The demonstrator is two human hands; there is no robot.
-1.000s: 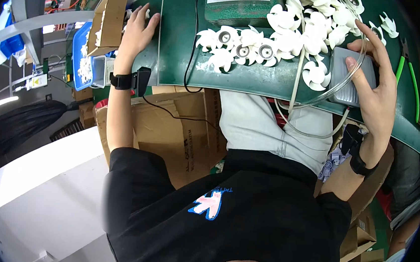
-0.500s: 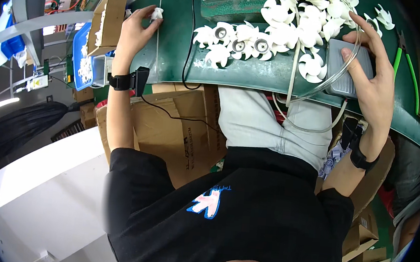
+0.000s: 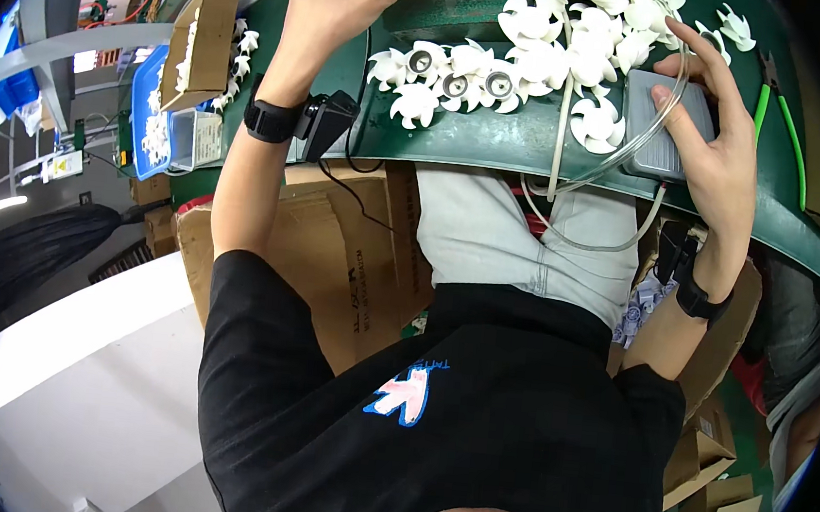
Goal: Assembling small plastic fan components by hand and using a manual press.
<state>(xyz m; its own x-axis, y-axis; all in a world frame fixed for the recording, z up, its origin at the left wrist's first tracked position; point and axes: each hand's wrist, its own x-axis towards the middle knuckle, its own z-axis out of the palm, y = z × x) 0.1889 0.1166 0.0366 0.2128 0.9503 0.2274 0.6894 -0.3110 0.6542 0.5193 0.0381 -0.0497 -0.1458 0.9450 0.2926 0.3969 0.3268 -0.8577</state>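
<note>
My left hand (image 3: 344, 2) is at the top edge, beside the green metal block (image 3: 450, 21) with a silver plate on it. Its thumb points toward the plate; the other fingertips are cut off by the frame, so whether it holds anything is hidden. My right hand (image 3: 717, 151) rests over the grey pedal-like box (image 3: 650, 131), thumb and fingers spread apart. Clear tubes (image 3: 676, 94) run beside its thumb and index finger. Left of it lies a pile of white fan impellers (image 3: 594, 48); several in the front row (image 3: 454, 84) show round metal centres.
Green-handled pliers (image 3: 782, 133) lie right of the grey box. At the left stand a cardboard box (image 3: 209, 48) and a blue bin (image 3: 144, 116) of small white parts, with a string of white impellers (image 3: 238, 65) beside them. Cardboard (image 3: 333, 240) is below the table edge.
My left hand has moved right and up, from the cardboard box to the green block. The small white part it pinched is out of sight. My right hand stays at the grey box.
</note>
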